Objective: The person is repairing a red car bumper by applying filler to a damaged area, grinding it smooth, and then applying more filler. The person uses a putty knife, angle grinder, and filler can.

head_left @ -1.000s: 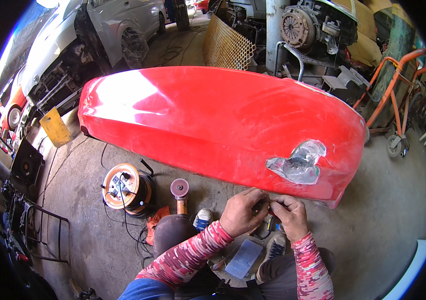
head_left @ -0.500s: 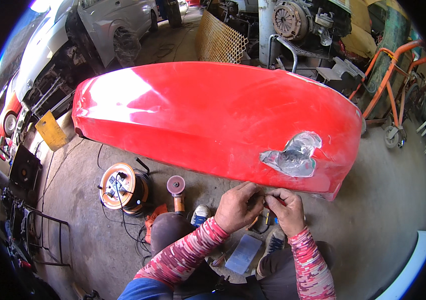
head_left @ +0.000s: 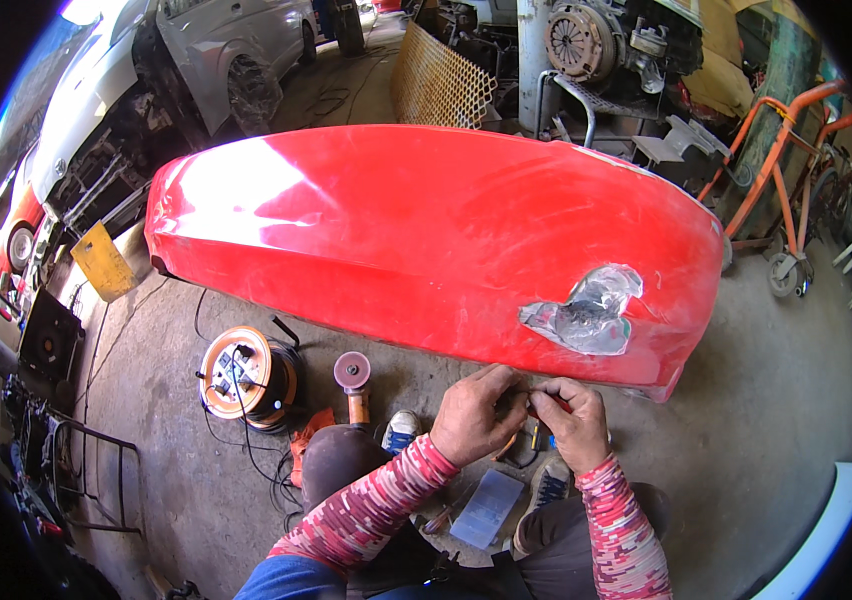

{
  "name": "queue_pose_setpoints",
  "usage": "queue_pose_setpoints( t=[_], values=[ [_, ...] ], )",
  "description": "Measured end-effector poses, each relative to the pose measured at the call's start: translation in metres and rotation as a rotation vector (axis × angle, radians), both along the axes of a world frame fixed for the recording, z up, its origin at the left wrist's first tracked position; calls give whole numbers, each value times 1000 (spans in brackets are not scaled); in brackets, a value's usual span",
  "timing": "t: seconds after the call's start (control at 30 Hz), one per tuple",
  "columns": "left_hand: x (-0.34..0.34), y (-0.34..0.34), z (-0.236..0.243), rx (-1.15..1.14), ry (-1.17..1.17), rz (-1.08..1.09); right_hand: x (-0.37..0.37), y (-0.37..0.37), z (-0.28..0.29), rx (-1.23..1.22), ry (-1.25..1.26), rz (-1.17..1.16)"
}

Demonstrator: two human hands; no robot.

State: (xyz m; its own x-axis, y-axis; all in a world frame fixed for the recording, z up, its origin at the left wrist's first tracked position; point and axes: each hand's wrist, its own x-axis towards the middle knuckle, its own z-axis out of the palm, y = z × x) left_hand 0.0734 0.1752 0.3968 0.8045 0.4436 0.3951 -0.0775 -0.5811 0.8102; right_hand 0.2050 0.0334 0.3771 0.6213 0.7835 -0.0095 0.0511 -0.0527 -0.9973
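My left hand (head_left: 471, 415) and my right hand (head_left: 571, 425) are closed, fingertips together around something small, partly red, that I cannot make out. They are just in front of the lower edge of a long red car body panel (head_left: 396, 230). Above my right hand, the panel has a rough, silvery damaged patch (head_left: 596, 320). Small tools (head_left: 536, 440) lie on the floor beneath my hands, with a translucent plastic box (head_left: 486, 505) below them. An angle grinder (head_left: 356, 395) rests left of my left hand.
An orange cable reel (head_left: 236, 375) with loose cords stands at left, near a yellow plate (head_left: 101, 260). A silver car (head_left: 186, 40), metal mesh (head_left: 436, 85) and engine parts (head_left: 596, 50) are behind the panel. An orange trolley (head_left: 776, 190) stands right; a black metal frame (head_left: 76, 470) lies left.
From a second ago, the view has shifted slightly, so the panel and floor items appear higher and further left. My hands keep much the same closed pose, with little visible movement.
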Motion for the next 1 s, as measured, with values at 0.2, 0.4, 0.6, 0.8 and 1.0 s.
queue_pose_setpoints(
  t=[0.2, 0.4, 0.6, 0.8, 1.0],
  values=[
    [1, 0, -2, 7, 6, 3, -1, 0, 3, 0, 13, -5],
    [1, 1, -1, 11, 14, 5, 0, 1, 0, 2, 3, -6],
    [1, -1, 0, 11, -2, 13, 1, 0, -1, 2, -8, -3],
    [0, -1, -1, -10, -7, -2, 1, -1, 0, 16, 11, 1],
    [1, -2, 0, -6, -22, -3, 1, -2, 2, 6, 14, 5]
  ],
)
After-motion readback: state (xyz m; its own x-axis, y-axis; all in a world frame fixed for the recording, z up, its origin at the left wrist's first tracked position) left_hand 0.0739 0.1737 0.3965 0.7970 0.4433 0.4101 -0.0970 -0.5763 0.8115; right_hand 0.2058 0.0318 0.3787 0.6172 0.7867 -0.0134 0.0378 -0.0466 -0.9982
